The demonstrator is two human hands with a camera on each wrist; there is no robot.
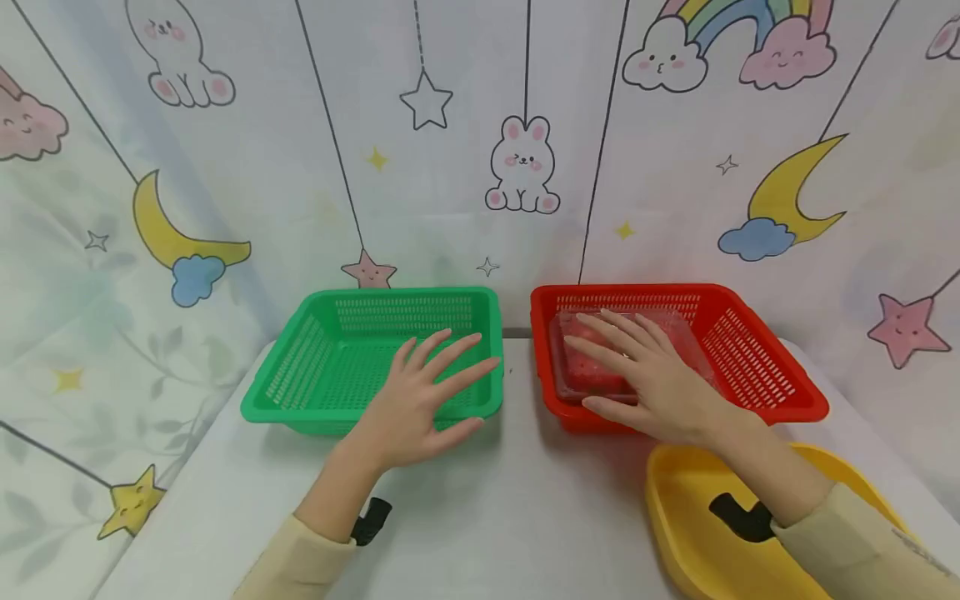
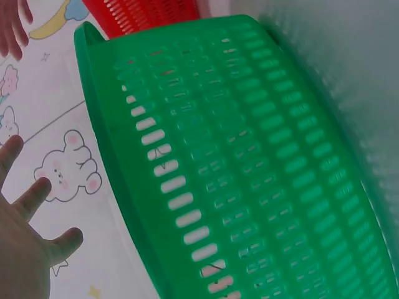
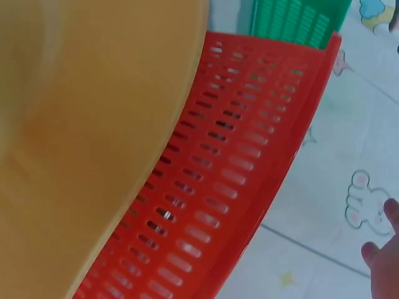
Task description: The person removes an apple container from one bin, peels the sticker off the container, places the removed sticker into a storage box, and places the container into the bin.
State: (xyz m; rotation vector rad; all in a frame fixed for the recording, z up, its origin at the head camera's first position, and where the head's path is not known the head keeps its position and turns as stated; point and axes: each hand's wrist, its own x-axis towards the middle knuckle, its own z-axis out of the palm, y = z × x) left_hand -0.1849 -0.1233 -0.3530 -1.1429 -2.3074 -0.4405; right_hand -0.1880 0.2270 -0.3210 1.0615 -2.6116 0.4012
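Note:
My left hand is spread with straight fingers over the near right part of the green slotted basket, holding nothing. In the left wrist view its fingers stand apart beside the basket's slotted wall. My right hand, also spread, is over the red slotted basket. Inside that basket sits a clear plastic box with red contents, partly hidden behind the fingers. Nothing is gripped by the right hand. Only a bit of it shows at the edge of the right wrist view.
A yellow basin stands at the front right, under the right forearm and partly covered by it. Both baskets stand side by side on a white table. A white cloth printed with rabbits, stars and moons hangs behind them.

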